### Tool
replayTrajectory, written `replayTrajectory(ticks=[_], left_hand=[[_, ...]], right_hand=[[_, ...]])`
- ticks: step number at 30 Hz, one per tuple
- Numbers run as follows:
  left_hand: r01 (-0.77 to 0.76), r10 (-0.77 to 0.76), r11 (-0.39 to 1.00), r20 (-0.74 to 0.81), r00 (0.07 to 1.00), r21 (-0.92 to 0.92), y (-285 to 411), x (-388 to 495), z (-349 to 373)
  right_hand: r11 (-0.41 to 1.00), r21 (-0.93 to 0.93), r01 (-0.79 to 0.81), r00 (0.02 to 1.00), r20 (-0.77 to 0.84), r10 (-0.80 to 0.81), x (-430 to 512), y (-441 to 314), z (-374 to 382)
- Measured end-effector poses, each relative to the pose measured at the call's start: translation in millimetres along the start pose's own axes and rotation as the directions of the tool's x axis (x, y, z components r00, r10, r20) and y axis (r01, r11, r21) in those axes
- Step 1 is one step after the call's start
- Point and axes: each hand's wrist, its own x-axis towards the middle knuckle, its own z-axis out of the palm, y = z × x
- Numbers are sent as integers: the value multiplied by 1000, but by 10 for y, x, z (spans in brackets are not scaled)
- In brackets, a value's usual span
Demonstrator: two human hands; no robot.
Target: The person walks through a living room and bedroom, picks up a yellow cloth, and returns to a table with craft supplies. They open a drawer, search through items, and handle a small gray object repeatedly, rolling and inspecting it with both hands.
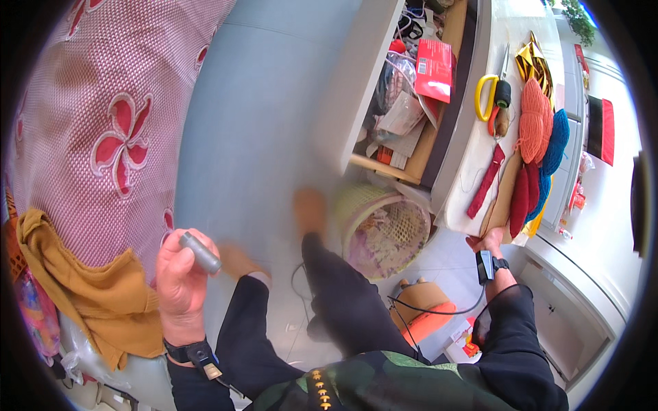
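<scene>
My left hand (180,287) holds a short dark grey cylinder (201,253) between thumb and fingers. It is beside a sofa covered with a pink woven cloth (154,67) with red flower motifs. A mustard-coloured cloth (97,303) lies just left of that wrist. At the near end of a white tabletop (457,218), my right hand (488,241) touches the edge by a brown cardboard-like strip (501,198); its fingers are partly hidden. Along the tabletop lie dark red yarn (519,205), orange yarn (534,123), blue yarn (556,141) and a dark red knitted strip (486,182).
Yellow-handled scissors (484,97) and a black thread spool (503,93) lie farther along the tabletop. Below, an open drawer (354,103) holds a red box (433,69) and clutter. A mesh wastebasket (360,205) stands under it. An orange-and-brown stool (424,308) is near my legs.
</scene>
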Motion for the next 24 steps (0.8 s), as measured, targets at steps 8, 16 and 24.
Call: replayTrajectory(ticks=[8,16,24], left_hand=[[-20,14,999,138,990,44,105,561,6],[-239,213,966,217,953,99,335,360,222],[-329,309,943,244,919,45,158,-591,206]], right_hand=[[995,64,71,991,111,-78,226,67,-132],[961,256,108,992,32,-120,410,103,44],[855,-118,504,862,14,-506,1706,237,281]])
